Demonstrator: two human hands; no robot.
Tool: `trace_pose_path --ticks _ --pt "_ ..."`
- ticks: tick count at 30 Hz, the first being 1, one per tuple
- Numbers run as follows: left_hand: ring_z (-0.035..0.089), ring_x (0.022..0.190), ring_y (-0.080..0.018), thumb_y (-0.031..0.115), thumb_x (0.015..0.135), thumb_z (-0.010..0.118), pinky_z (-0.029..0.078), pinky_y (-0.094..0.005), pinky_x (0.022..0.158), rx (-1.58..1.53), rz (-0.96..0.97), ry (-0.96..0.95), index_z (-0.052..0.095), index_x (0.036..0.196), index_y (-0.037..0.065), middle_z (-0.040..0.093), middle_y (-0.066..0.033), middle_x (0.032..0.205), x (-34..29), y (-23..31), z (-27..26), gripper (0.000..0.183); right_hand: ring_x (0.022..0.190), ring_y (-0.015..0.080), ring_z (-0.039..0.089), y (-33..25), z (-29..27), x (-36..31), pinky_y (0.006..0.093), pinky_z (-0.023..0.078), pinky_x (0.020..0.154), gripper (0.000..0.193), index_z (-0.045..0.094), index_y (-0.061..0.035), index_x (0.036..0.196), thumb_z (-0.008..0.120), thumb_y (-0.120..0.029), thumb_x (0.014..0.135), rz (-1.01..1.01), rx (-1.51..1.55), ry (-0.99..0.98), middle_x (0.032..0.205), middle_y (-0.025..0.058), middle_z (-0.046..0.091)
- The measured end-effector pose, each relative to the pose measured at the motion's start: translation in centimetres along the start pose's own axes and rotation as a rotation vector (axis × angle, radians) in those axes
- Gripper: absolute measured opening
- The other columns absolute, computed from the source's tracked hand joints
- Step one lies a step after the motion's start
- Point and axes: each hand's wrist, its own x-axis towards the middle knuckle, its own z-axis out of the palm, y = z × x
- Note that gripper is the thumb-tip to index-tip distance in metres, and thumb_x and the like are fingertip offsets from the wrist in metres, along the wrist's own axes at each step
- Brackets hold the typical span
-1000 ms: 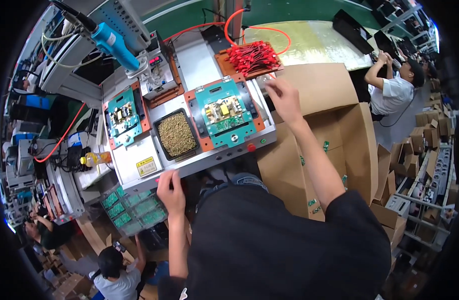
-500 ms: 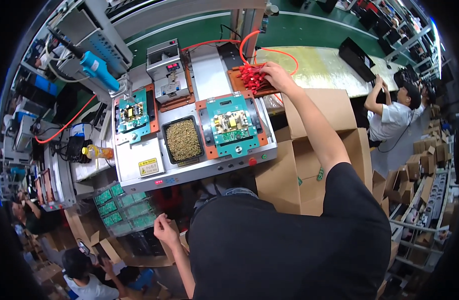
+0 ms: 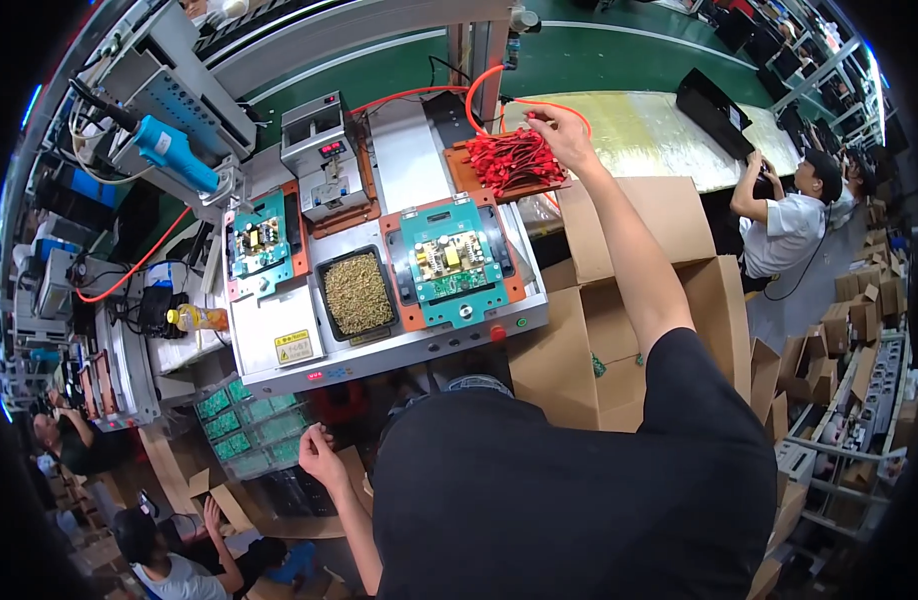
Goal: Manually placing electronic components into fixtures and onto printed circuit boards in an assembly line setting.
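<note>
My right hand is just beyond a heap of red wire leads on a brown tray. Its fingers are pinched, with a bit of red lead at the tips. My left hand hangs low, left of my body, its fingers curled together; whatever they may hold is too small to make out. In front of me, a circuit board with a yellow part sits in a green fixture. A second board lies in a similar fixture to the left. Between them stands a black tray of small brass-coloured pieces.
A blue electric screwdriver hangs at the upper left. Behind the fixtures stands a grey machine with a red display. An open cardboard box is at my right. Bagged green boards lie below left. Other people work on both sides.
My right hand has lifted up and away from the heap of red leads, uncovering more of it. My left hand stays low with its fingers curled. The view has shifted slightly.
</note>
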Motion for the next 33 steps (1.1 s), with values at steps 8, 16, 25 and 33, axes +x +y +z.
trace_pose_path --ticks 8,16,25,33 --pt "0.054 0.069 -0.0069 0.02 0.101 0.058 0.044 -0.0214 0.062 0.055 0.021 -0.038 0.069 0.099 -0.003 0.067 -0.003 0.084 0.8 1.2 -0.2 0.026 0.093 0.01 0.065 0.5 1.4 1.5 0.0239 0.051 0.082 0.026 0.066 0.002 0.119 0.063 -0.011 0.097 0.108 0.262 0.074 0.103 0.0056 0.072" --pt "0.055 0.069 -0.0076 0.019 0.101 0.059 0.045 -0.0225 0.063 0.023 0.017 -0.023 0.069 0.098 -0.003 0.067 -0.0036 0.083 0.4 -0.3 -0.4 0.025 0.105 0.0256 0.067 1.6 1.5 2.6 0.0355 0.055 0.094 0.033 0.052 0.0043 0.131 0.052 -0.012 0.102 0.351 0.748 0.228 0.113 0.0175 0.068" --pt "0.06 0.073 -0.0097 0.019 0.101 0.059 0.05 -0.0239 0.068 0.081 -0.023 0.001 0.069 0.1 -0.004 0.069 -0.0057 0.087 -0.5 -0.8 -1.6 0.025 0.109 0.0321 0.063 2.9 1.5 3.8 0.0447 0.051 0.101 0.027 0.051 0.0003 0.128 0.049 -0.009 0.102 0.318 1.226 0.285 0.115 0.0179 0.064" --pt "0.06 0.076 -0.0102 0.016 0.099 0.06 0.049 -0.0252 0.072 0.022 -0.055 -0.014 0.07 0.103 -0.004 0.071 -0.0072 0.09 -1.3 2.8 3.3 0.023 0.095 0.0181 0.06 6.4 -3.6 5.4 0.0337 0.047 0.092 0.034 0.055 -0.0045 0.133 0.056 -0.008 0.099 0.089 1.368 -0.003 0.105 0.0079 0.068"
